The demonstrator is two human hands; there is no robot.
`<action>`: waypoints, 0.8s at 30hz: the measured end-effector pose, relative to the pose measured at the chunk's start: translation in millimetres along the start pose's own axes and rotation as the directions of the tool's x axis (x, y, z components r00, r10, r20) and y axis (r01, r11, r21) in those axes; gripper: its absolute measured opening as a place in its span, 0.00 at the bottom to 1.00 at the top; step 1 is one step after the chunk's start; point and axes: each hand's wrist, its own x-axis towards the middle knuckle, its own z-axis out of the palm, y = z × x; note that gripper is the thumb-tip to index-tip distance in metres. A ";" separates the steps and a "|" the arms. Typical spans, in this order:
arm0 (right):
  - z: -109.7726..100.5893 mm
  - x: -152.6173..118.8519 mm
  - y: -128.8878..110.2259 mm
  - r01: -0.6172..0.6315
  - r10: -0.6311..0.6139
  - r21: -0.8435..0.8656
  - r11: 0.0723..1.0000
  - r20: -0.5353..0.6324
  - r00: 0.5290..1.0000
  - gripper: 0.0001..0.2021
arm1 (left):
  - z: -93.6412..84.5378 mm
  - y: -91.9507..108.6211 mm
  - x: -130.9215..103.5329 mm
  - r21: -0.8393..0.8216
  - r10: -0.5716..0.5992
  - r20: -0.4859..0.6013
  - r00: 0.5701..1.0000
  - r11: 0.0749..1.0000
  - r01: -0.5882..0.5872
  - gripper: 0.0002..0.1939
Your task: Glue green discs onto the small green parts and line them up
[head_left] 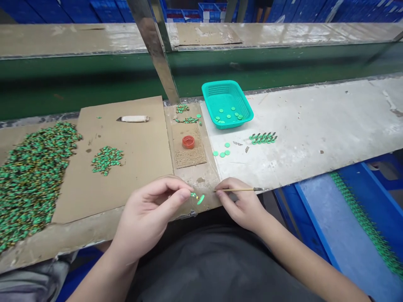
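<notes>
Between thumb and fingers, my left hand pinches a small green and gold piece with a green disc at its end. Just right of it, my right hand holds a thin brush, its dark tip pointing right. Beyond the hands, a small red cup stands on a brown board. Several loose green discs lie on the white surface, near a group of disc-based pieces standing in rows.
A turquoise basket holds green discs. Large and small piles of green pieces lie at the left, with a white-handled tool on cardboard. A metal post rises behind. Blue trays stand lower right.
</notes>
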 end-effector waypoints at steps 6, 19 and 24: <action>-1.6 -0.6 -3.0 0.006 -0.006 -0.005 1.000 0.001 1.000 0.05 | -0.2 8.2 1.6 0.093 0.010 0.022 1.000 0.996 -0.012 0.13; -10.5 -14.7 -3.8 -0.010 0.013 0.036 0.999 -0.079 0.997 0.03 | 8.4 -5.2 21.6 0.243 0.117 0.057 0.992 0.962 -0.127 0.16; -32.4 -30.4 1.3 -0.067 0.065 -0.001 0.998 -0.185 0.981 0.04 | 47.4 -8.5 80.6 0.399 0.274 0.233 0.933 0.848 -0.348 0.19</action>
